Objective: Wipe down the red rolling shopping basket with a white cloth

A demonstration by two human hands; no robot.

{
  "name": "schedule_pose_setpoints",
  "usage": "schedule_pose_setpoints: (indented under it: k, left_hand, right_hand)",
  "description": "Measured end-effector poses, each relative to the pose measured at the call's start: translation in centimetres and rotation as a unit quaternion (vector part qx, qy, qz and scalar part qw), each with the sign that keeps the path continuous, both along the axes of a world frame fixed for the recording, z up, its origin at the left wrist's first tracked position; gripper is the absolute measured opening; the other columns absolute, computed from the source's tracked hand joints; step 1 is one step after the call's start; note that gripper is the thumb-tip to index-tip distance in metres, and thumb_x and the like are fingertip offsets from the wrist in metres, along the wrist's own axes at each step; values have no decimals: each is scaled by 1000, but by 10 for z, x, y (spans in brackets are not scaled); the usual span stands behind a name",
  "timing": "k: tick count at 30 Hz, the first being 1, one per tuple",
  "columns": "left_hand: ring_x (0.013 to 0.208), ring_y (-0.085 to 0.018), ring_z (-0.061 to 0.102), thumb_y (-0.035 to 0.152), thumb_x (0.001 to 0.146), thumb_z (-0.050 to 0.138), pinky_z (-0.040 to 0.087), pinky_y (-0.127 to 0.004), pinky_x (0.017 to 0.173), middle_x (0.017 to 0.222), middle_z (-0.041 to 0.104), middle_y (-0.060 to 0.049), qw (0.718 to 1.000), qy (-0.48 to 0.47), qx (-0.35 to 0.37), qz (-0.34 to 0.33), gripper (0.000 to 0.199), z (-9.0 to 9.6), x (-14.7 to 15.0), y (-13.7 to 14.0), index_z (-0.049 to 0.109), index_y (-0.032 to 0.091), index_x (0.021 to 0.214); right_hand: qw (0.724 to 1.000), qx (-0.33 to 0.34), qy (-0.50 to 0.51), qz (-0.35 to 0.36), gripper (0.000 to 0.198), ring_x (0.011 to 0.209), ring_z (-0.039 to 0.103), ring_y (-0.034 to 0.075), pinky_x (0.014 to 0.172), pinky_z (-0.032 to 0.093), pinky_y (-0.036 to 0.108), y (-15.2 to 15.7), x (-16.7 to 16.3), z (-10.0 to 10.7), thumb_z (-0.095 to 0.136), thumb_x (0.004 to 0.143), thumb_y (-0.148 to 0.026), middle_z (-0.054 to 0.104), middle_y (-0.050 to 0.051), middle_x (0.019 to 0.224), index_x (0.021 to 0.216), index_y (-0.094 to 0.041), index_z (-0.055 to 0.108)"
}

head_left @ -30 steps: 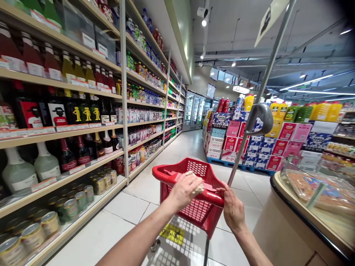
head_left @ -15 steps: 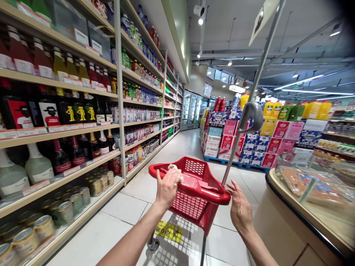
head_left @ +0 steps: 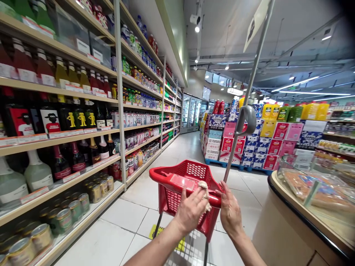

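Note:
A red plastic shopping cart [head_left: 166, 176] stands in front of me, its basket sides pierced with holes. My left hand [head_left: 191, 208] presses a crumpled cream-coloured cloth [head_left: 204, 195] against the right part of the cart's handle. The cloth sticks out past the fingertips. At the handle's right end is my right hand [head_left: 230, 212], thumb over the red rim and fingers around its outer side. A metal pole [head_left: 232, 155] rises from the cart's right side, with a grey plastic loop [head_left: 246, 121] on it and a sign at its top.
Shelves of bottles and cans [head_left: 66, 136] line the left side. Stacked drink cartons [head_left: 233, 146] stand on blue pallets ahead. A rounded counter [head_left: 266, 218] with packaged food under clear panels is close on the right. Glass-door coolers [head_left: 191, 109] stand at the aisle's far end.
My left hand and the cloth have slid rightward along the handle. My right hand has moved left and closed on the handle's end. The cart has turned slightly.

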State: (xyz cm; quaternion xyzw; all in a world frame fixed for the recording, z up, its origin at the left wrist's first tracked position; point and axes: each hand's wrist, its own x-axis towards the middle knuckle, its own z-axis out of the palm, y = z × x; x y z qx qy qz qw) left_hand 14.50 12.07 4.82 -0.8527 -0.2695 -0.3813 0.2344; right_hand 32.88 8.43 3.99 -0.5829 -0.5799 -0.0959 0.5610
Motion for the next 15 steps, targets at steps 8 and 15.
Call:
schedule_pose_setpoints:
  k: [8, 15]
  left_hand:
    - [117, -18, 45, 14, 84, 35, -6, -50, 105, 117, 57, -7, 994, -94, -9, 59, 33, 3, -7, 6, 51, 20, 113]
    - [114, -18, 47, 14, 84, 36, -5, -51, 105, 117, 58, -6, 997, -55, -22, 56, 34, 8, -14, 16, 51, 23, 113]
  right_hand:
    - [999, 11, -25, 42, 49, 112, 45, 23, 92, 36, 46, -6, -4, -12, 21, 88, -43, 51, 8, 123, 125, -19, 42]
    - [999, 2, 6, 53, 48, 107, 49, 23, 90, 37, 45, -2, -15, -9, 22, 87, -45, 57, 8, 115, 121, -20, 46]
